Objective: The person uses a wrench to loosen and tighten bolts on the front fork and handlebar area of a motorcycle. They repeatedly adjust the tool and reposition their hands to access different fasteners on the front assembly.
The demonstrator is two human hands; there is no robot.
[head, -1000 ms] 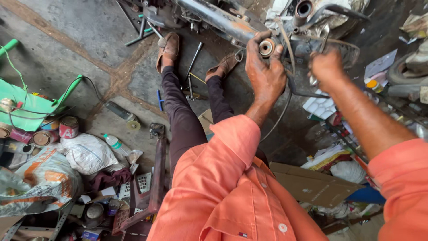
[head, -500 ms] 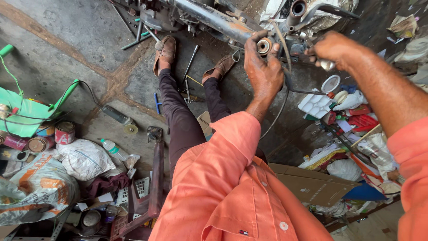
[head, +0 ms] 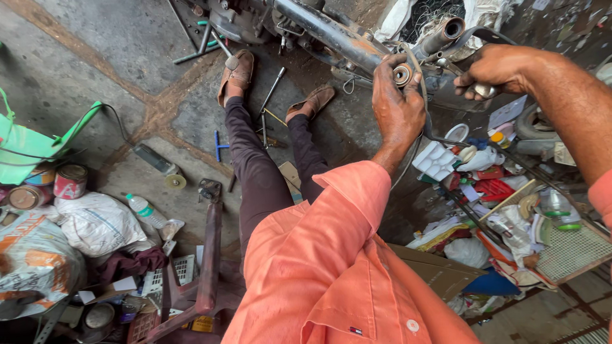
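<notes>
I sit on the floor in an orange shirt, legs stretched out under a stripped motorcycle frame [head: 331, 35]. My left hand [head: 396, 108] grips a small round metal bushing [head: 402, 74] at the end of the frame tube, with the fingers wrapped around it. My right hand [head: 500, 69] is just to the right of it, closed on a metal tool with a shiny end [head: 488, 91], held against the frame beside an open pipe end [head: 446, 30]. A grey cable [head: 421, 121] loops down between the two hands.
Wrenches and a socket bar [head: 271, 92] lie by my sandalled feet [head: 237, 73]. At the left are paint tins [head: 70, 181], a plastic bottle [head: 143, 210], sacks and a green bag [head: 25, 153]. Boxes, bottles and a mesh tray [head: 574, 251] crowd the right.
My right hand has risen to the frame next to the left hand and now grips the tool. The left hand stays on the bushing. The view has shifted slightly.
</notes>
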